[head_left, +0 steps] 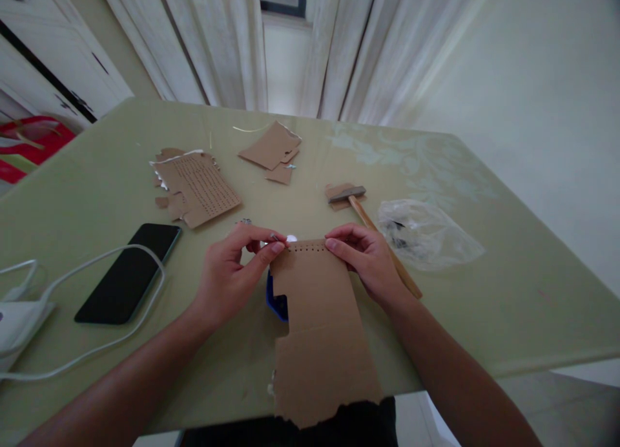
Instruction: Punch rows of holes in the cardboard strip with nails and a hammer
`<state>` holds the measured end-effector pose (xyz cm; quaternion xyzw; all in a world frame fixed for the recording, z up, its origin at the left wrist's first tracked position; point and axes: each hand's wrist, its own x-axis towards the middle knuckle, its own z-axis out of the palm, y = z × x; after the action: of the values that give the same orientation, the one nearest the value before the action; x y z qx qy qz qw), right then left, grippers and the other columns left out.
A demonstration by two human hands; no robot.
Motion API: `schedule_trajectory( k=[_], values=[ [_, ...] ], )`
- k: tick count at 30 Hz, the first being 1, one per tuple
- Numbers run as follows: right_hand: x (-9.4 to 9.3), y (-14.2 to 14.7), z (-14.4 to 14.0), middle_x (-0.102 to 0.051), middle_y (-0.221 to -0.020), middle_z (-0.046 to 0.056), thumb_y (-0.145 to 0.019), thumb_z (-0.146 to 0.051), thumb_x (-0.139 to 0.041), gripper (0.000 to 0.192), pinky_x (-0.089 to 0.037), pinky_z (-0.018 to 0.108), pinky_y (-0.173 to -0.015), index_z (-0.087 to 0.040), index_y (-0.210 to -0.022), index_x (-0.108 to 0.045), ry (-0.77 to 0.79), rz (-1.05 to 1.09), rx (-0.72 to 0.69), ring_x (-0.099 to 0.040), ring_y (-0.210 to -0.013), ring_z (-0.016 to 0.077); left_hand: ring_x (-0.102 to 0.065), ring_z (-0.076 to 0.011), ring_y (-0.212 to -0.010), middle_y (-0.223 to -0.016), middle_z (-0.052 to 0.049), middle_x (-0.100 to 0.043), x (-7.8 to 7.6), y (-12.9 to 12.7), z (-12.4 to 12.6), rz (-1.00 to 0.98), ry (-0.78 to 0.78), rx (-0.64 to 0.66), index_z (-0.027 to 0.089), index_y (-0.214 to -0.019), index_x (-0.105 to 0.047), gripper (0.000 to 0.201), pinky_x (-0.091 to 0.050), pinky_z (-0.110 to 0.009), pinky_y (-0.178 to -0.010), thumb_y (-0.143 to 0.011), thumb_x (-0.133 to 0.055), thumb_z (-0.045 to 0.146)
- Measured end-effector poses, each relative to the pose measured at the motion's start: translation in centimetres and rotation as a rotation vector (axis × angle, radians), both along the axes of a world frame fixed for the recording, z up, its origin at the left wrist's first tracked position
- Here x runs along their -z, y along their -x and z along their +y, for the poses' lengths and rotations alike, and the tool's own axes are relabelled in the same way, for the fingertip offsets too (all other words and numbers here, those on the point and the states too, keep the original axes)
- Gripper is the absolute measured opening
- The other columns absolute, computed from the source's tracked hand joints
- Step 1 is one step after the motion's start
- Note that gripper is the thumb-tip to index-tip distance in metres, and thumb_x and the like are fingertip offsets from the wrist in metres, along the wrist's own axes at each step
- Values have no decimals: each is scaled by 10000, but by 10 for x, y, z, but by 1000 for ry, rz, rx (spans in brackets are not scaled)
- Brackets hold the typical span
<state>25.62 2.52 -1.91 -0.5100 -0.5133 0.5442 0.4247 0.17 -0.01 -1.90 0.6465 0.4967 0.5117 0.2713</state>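
Head view: both hands (227,272) (365,256) pinch the cardboard strip (317,318), hammer (372,230), phone (130,272) and scraps (198,185) nearby.

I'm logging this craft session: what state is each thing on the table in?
Cardboard sheet: held at its top edge, row of holes punched, bottom edge torn.
Left hand: pinching a small pin.
Right hand: gripping the sheet.
Hammer: lying idle.
Phone: screen dark.
Plastic bag: crumpled.
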Motion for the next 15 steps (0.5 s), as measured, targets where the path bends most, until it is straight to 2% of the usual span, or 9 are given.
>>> schedule_trajectory(
  k=[6,15],
  values=[
    [2,-1,1,-761,-825,34,-803,-498,-945,307,-512,294,-623,-237,-892,-812,-23,-24,-6,-669,-742,186,-635,-172,-716,-835,-4,-823,-3,-1,2,39,-32,19,274,-943,-862,90,-514,-314,-679,-961,-775,282],
    [3,0,1,-773,-843,29,-808,-485,-949,295,-531,296,-664,-239,-900,-816,-34,4,-14,-676,-751,177,-645,-171,-736,-874,0,-839,2,0,3,72,-81,78,284,-979,-867,86,-500,-331,-703,-984,-785,261]
  ],
)
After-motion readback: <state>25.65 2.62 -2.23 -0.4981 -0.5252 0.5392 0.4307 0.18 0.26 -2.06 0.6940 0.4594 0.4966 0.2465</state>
